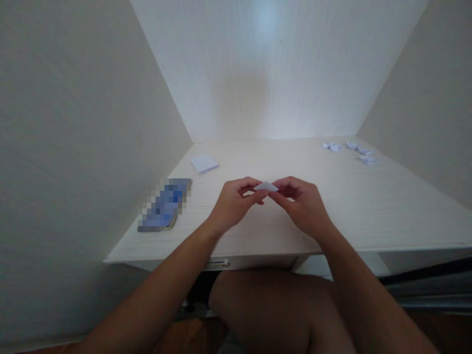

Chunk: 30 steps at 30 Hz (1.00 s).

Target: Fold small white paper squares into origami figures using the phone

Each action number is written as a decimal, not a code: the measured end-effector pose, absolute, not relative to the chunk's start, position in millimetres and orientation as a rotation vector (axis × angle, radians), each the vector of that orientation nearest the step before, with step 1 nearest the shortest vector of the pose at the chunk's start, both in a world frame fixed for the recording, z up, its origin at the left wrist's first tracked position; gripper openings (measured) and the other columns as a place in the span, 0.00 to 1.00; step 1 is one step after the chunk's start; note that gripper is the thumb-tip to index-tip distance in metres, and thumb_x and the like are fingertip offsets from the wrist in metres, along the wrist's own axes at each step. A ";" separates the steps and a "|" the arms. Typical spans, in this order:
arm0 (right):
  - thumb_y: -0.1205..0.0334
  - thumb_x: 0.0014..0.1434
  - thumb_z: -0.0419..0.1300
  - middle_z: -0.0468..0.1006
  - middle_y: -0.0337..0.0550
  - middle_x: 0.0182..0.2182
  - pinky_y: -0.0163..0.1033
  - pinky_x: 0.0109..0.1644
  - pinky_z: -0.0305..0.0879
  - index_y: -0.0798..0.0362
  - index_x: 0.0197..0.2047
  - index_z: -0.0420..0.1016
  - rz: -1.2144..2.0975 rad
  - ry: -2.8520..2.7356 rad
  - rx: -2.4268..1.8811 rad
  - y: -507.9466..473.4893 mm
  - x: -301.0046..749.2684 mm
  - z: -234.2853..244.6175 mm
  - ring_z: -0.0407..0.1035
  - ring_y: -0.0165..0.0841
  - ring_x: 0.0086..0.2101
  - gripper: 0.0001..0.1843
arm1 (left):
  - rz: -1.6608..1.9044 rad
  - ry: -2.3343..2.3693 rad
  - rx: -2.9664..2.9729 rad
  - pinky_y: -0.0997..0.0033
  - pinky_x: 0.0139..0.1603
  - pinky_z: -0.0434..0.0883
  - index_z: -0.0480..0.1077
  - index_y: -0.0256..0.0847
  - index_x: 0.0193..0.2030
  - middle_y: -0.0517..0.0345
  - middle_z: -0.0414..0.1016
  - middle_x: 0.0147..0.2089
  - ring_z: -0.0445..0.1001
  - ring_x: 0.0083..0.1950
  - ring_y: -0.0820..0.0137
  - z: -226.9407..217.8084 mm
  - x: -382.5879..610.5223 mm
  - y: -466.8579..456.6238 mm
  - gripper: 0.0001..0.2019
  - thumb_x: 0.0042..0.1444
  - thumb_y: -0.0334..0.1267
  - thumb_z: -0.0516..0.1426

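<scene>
Between my two hands is a small piece of folded white paper [266, 186], its upper edge rising to a low point. My left hand [236, 199] pinches its left end between thumb and fingers. On the other end, the thumb and fingers of my right hand [300, 201] are closed in the same way. Both hands are held above the middle of the desk, near its front. The fingertips hide the paper's lower part.
On the white desk [254, 157], a stack of white paper squares [205, 163] lies at the back left. A blurred-out blue item [164, 205] is by the left wall. Several small folded white papers [367, 160] sit at the back right. A drawer handle [218, 263] shows below the front edge.
</scene>
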State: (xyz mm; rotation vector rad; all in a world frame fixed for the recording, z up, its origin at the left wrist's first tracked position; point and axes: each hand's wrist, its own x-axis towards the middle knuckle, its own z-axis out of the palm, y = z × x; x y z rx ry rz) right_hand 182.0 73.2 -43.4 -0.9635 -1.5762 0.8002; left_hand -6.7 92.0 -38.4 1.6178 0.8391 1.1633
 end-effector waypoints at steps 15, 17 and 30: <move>0.57 0.61 0.67 0.84 0.41 0.31 0.40 0.40 0.74 0.49 0.36 0.83 0.690 -1.550 -0.986 67.0 174.8 -37.7 0.78 0.35 0.32 0.06 | 1.231 0.838 1.611 0.70 0.38 0.77 0.75 0.37 0.42 0.54 0.82 0.35 0.80 0.34 0.70 -43.3 -0.3 84.5 0.14 0.54 0.42 0.69; 0.56 0.59 0.68 0.85 0.42 0.30 0.42 0.40 0.74 0.50 0.34 0.83 0.772 -1.468 -1.007 69.6 173.6 -40.5 0.78 0.36 0.31 0.07 | 1.238 0.836 1.576 0.69 0.38 0.77 0.73 0.37 0.44 0.54 0.82 0.35 0.80 0.34 0.69 -43.2 0.8 84.6 0.16 0.53 0.42 0.69; 0.57 0.59 0.67 0.85 0.44 0.32 0.42 0.37 0.69 0.51 0.34 0.84 0.694 -1.538 -1.150 73.1 173.9 -45.1 0.76 0.37 0.32 0.07 | 1.097 0.896 1.644 0.68 0.36 0.76 0.68 0.39 0.49 0.59 0.79 0.31 0.79 0.32 0.69 -51.9 -3.1 91.0 0.20 0.51 0.34 0.68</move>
